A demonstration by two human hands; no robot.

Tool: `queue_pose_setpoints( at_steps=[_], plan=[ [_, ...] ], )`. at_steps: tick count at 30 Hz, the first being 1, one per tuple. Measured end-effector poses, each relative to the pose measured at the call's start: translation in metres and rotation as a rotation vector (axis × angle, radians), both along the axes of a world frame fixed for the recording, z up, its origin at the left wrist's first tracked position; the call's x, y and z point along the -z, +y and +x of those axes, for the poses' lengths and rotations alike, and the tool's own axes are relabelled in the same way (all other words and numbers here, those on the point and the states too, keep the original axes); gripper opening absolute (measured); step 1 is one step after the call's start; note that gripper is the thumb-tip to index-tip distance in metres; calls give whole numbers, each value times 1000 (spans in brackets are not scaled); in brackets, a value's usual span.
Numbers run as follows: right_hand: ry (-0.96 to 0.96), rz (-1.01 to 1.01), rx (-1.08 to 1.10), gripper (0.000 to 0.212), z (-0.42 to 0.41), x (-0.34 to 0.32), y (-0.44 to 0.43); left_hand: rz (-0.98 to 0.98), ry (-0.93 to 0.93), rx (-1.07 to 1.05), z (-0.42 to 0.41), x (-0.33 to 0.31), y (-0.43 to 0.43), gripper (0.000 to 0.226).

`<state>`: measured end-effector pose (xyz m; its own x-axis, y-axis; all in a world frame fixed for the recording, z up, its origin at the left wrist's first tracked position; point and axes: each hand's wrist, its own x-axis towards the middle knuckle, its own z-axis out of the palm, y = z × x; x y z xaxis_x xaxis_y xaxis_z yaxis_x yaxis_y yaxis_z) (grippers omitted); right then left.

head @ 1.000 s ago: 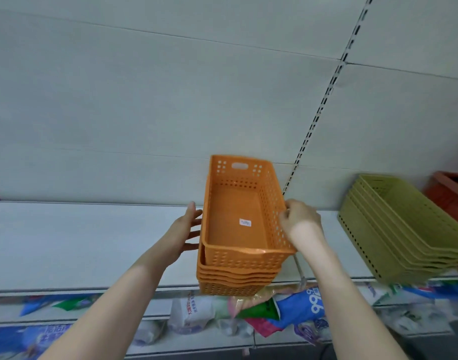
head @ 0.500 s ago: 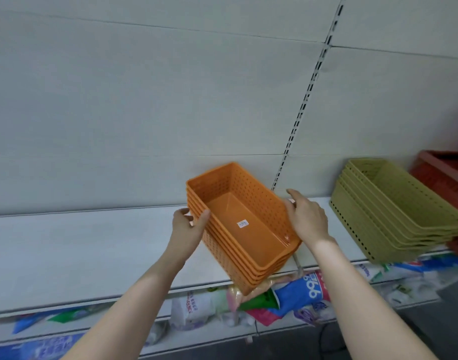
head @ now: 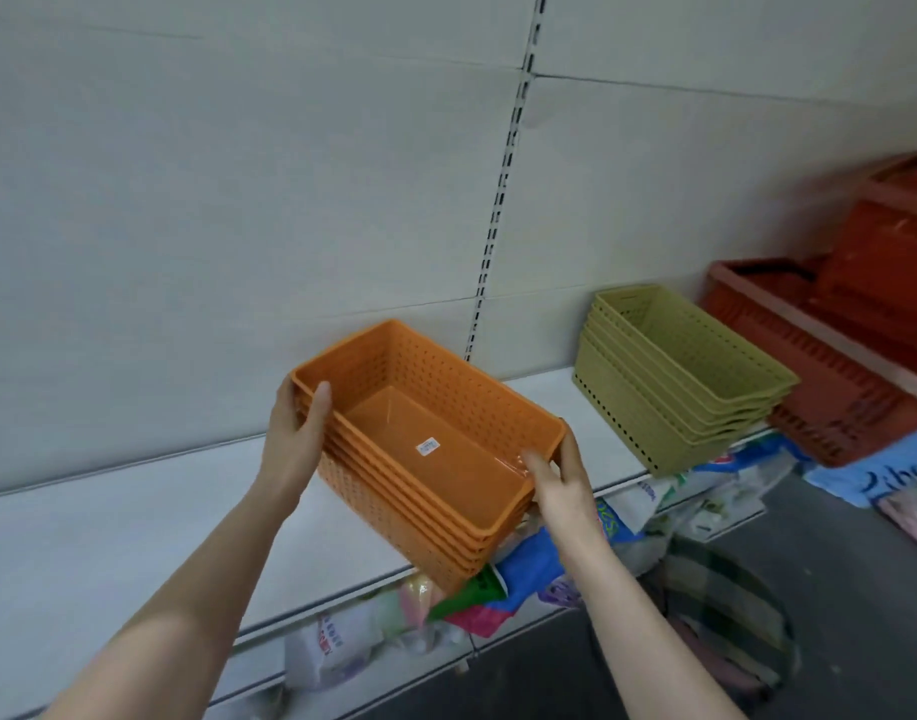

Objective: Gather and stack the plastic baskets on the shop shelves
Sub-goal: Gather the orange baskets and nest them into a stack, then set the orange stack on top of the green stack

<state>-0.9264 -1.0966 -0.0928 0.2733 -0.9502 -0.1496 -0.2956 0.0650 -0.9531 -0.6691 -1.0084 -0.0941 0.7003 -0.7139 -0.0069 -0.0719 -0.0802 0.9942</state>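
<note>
Fingers of the left hand wrap the far short end of the orange basket stack, thumb hooked over the rim. Right hand fingers clamp the near short end, thumb inside. Stack is nested, tilted, held in the air above the white shelf. Green basket stack sits on the shelf to the right, red baskets just beyond it.

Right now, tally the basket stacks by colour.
orange stack: 1
green stack: 1
red stack: 1, blurred
Total: 3 stacks
</note>
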Motion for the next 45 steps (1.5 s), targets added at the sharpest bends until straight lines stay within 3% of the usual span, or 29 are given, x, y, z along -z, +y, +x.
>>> queue_pose_setpoints(
  at_steps=[2,5,10,16,25,30,34,40,43,45],
  plan=[
    [14,-63,55,45,-20,-19,-13,-52,-74,62,-14,-16,-10,10],
    [-22,-176,140,25,-56,-61,-43,-104,-171,159,-36,-52,-41,17],
    [-71,-351,305,23,-121,-141,-102,-272,-172,320,-81,-111,-136,25],
    [-90,-552,442,24,-183,-191,-168,-371,-100,483,-141,-166,-273,77],
    [-24,-418,384,28,-223,-134,-252,-193,-1,558,-179,-118,-382,66],
    [40,-256,367,42,-221,-104,-277,-107,-69,529,-180,-85,-386,66],
    [-37,-92,378,70,-206,-90,-281,-92,-129,519,-182,-75,-379,60],
    [-271,-111,359,61,-186,-65,-249,-109,-139,455,-174,-61,-342,60],
    [-308,-175,379,62,-183,-57,-237,-123,-169,403,-168,-52,-313,64],
    [-330,-196,379,51,-180,-56,-235,-138,-206,342,-162,-43,-290,71]
  ],
)
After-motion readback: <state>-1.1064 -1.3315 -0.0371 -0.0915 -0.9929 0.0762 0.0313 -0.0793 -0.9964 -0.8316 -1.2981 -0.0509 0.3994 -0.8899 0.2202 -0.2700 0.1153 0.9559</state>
